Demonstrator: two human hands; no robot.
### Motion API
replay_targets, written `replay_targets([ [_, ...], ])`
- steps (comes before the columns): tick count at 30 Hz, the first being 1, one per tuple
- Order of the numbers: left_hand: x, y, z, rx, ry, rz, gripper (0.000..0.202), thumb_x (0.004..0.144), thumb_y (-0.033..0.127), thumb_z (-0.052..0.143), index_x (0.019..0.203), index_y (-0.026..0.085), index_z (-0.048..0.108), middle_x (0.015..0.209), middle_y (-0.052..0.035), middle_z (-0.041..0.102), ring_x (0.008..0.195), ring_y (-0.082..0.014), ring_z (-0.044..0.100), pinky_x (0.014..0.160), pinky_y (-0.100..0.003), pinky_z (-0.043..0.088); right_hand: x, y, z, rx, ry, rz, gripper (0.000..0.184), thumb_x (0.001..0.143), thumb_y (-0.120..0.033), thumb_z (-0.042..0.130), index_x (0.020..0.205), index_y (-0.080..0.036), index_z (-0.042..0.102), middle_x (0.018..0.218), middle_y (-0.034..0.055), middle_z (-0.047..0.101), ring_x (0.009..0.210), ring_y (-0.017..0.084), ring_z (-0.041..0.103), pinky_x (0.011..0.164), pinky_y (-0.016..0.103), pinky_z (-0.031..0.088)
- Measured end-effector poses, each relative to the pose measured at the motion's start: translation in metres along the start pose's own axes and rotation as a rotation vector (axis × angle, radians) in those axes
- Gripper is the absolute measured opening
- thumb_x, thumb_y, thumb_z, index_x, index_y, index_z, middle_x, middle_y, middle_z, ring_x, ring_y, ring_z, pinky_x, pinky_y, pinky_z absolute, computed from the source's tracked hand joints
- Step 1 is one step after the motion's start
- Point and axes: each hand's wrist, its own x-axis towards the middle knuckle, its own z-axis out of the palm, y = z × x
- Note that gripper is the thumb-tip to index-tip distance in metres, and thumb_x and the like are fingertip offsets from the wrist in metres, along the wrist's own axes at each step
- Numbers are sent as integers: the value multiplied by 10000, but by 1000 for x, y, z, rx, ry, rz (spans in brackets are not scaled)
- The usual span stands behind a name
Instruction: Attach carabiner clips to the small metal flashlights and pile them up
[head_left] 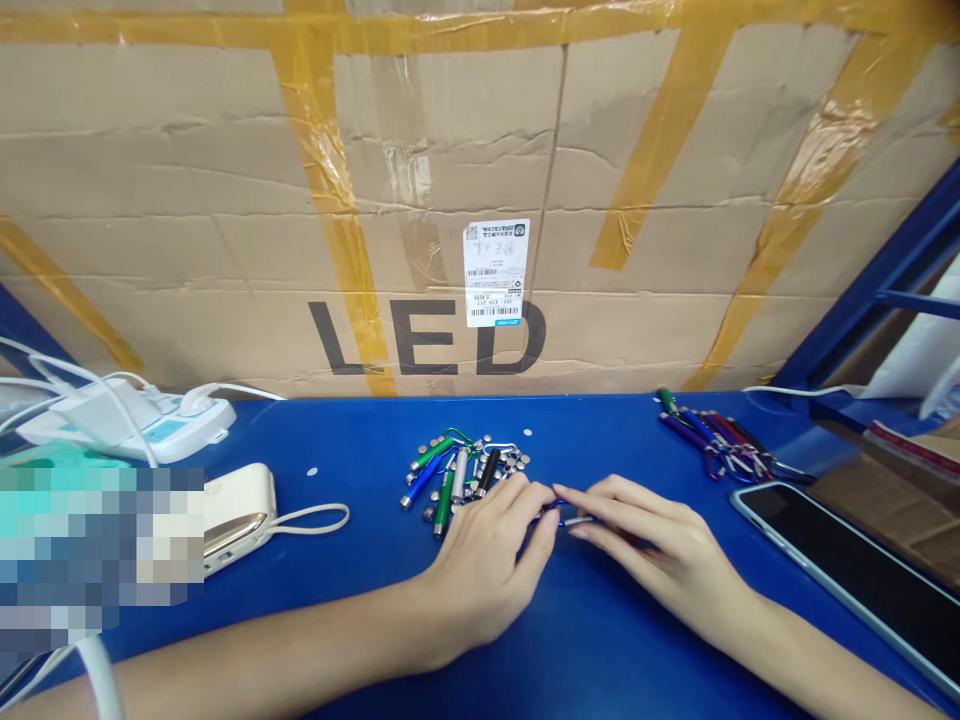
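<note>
Both my hands rest on the blue table (600, 640), fingertips meeting over one small keychain flashlight (574, 519) with a silver end. My left hand (491, 555) has its fingers curled round the blue end of it. My right hand (649, 545) pinches the silver end between thumb and fingers. Just behind my left hand lies a pile of small flashlights (454, 475) in green, blue, silver and black, with several button cells (514, 460) scattered among them.
A second bunch of flashlights (716, 435) lies at the back right. A phone (847, 570) lies at the right edge. A white power bank (236, 510) with cord and a power strip (150, 425) are at the left. A taped cardboard box (480, 200) walls the back.
</note>
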Motion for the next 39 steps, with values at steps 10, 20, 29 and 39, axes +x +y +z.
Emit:
replay_targets([
  [10, 0, -4, 4, 71, 3, -37, 250, 959, 261, 254, 942, 201, 496, 882, -7, 532, 802, -157, 519, 676, -285, 397, -4, 5, 1, -232, -36, -14, 403, 883, -198, 504, 1282, -211, 452, 847, 26, 571, 634, 92, 530, 578, 212, 460],
  [20, 0, -8, 8, 192, 2, 55, 265, 952, 248, 266, 935, 194, 526, 837, -12, 518, 758, -166, 517, 651, -290, 412, -4, -1, 2, -438, -56, -116, 298, 917, -244, 437, 1130, -74, 558, 704, 42, 608, 607, 132, 581, 530, 233, 442],
  [29, 1, -8, 8, 196, -28, 92, 291, 958, 252, 269, 935, 188, 552, 801, -3, 506, 708, -144, 527, 623, -262, 423, -4, -4, 5, -285, -121, -34, 312, 941, -264, 369, 924, -67, 610, 618, 36, 559, 527, 124, 533, 477, 240, 413],
  [39, 0, -7, 8, 177, -21, 102, 283, 967, 263, 258, 941, 183, 528, 841, -9, 532, 775, -147, 530, 679, -266, 430, -8, -2, 9, -170, -84, 37, 262, 933, -249, 388, 944, -111, 610, 682, 49, 598, 567, 128, 552, 519, 234, 432],
])
